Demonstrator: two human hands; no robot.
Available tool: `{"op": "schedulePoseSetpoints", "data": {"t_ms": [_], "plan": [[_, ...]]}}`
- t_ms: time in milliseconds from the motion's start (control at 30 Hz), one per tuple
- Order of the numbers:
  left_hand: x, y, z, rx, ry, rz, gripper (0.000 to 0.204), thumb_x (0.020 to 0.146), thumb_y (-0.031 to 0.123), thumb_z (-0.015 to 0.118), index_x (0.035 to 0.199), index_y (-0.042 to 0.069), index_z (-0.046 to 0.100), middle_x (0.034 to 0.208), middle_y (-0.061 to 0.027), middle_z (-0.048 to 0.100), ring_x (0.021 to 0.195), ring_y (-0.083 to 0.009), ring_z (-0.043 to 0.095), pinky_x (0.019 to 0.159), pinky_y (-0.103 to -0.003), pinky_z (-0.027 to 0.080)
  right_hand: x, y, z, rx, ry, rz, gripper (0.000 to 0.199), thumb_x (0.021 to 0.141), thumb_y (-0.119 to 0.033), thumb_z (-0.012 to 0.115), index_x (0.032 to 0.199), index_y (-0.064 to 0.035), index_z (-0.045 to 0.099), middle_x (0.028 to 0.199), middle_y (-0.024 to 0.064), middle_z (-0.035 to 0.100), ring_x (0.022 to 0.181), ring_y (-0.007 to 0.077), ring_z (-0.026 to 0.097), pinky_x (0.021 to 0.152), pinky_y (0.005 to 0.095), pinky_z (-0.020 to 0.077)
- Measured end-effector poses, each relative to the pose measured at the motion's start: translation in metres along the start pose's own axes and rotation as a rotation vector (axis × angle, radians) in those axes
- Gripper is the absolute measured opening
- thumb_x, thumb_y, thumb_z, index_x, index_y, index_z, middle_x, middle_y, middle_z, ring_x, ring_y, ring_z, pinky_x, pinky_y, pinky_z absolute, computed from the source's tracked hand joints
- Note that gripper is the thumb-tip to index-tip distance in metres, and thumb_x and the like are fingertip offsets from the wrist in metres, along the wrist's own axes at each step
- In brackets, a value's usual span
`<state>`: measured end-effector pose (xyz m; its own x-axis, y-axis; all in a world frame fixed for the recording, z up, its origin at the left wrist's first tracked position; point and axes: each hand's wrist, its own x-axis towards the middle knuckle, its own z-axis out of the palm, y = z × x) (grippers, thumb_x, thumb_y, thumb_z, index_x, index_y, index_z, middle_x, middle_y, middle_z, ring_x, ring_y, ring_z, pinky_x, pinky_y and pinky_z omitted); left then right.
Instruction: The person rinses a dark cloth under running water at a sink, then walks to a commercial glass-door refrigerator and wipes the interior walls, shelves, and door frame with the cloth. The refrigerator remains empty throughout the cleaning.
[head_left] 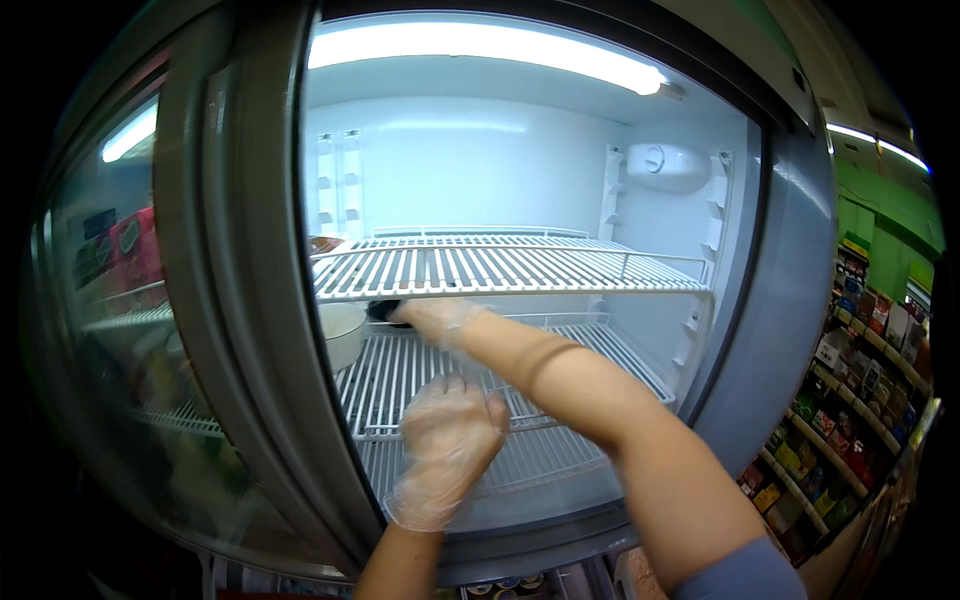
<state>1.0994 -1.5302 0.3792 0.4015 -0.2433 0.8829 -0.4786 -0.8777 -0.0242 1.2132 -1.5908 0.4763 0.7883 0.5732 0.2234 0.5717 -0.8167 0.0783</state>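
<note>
My left hand point(450, 435), in a clear plastic glove, is closed at the front edge of the middle white wire shelf point(590, 350) inside a lit refrigerator. Its fingertips are hidden behind the hand. From the lower right my right arm reaches in beneath the upper wire shelf point(500, 265). The gloved right hand point(440, 318) is blurred and partly covered by that shelf's front edge. It is closed on a dark, soft-looking thing point(384, 311), possibly a cloth. Left of it a round white tub point(343, 333) stands on the middle shelf, partly cut off by the door frame.
The sliding glass door's thick frame point(250, 300) bounds the opening at the left. A brownish item point(326, 244) lies at the upper shelf's left end. A light tube point(490, 45) runs along the ceiling, and a thermostat housing point(668, 166) sits at the back right. Stocked store shelves point(850, 400) stand outside.
</note>
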Motion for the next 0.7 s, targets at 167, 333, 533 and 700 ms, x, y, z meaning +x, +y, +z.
{"op": "schedulePoseSetpoints", "data": {"t_ms": [167, 333, 533, 700], "plan": [[-0.001, -0.004, 0.002, 0.056, 0.000, 0.064, 0.020, 0.083, 0.013, 0.052, 0.063, 0.008, 0.056, 0.066, -0.0095, 0.058, 0.064, -0.0266, 0.061, 0.058, -0.038, 0.051, -0.008, 0.025, 0.005, -0.159, 0.085, -0.009, 0.042, 0.088, -0.005, 0.060, 0.124, -0.0238, 0.067, 0.126, 0.0092, 0.064, 0.118, 0.0292, 0.060, 0.103, 0.0393, 0.0455], [0.002, -0.002, -0.002, 0.042, 0.017, 0.084, 0.018, 0.081, 0.009, 0.052, 0.063, 0.009, 0.053, 0.065, -0.0072, 0.055, 0.061, -0.0237, 0.059, 0.054, -0.036, 0.049, -0.058, 0.090, 0.000, -0.012, -0.036, 0.343, 0.032, 0.090, -0.008, 0.060, 0.117, -0.0212, 0.070, 0.123, 0.0067, 0.066, 0.117, 0.0249, 0.060, 0.101, 0.0388, 0.0463], [0.000, -0.003, -0.003, 0.083, -0.017, 0.127, 0.017, 0.081, 0.009, 0.052, 0.064, 0.009, 0.053, 0.066, -0.0068, 0.055, 0.060, -0.0233, 0.059, 0.053, -0.035, 0.049, -0.095, 0.148, -0.001, -0.102, 0.056, 0.419, 0.025, 0.089, -0.008, 0.058, 0.109, -0.0160, 0.071, 0.116, 0.0107, 0.068, 0.109, 0.0267, 0.063, 0.096, 0.0377, 0.0485], [0.001, -0.002, 0.002, 0.070, 0.035, 0.125, 0.017, 0.079, 0.008, 0.054, 0.063, 0.010, 0.053, 0.064, -0.0061, 0.055, 0.059, -0.0225, 0.058, 0.051, -0.035, 0.049, -0.109, 0.163, -0.001, -0.355, 0.286, 0.457, 0.024, 0.093, -0.011, 0.052, 0.106, -0.0016, 0.070, 0.120, 0.0180, 0.065, 0.111, 0.0300, 0.062, 0.098, 0.0412, 0.0471]]}}
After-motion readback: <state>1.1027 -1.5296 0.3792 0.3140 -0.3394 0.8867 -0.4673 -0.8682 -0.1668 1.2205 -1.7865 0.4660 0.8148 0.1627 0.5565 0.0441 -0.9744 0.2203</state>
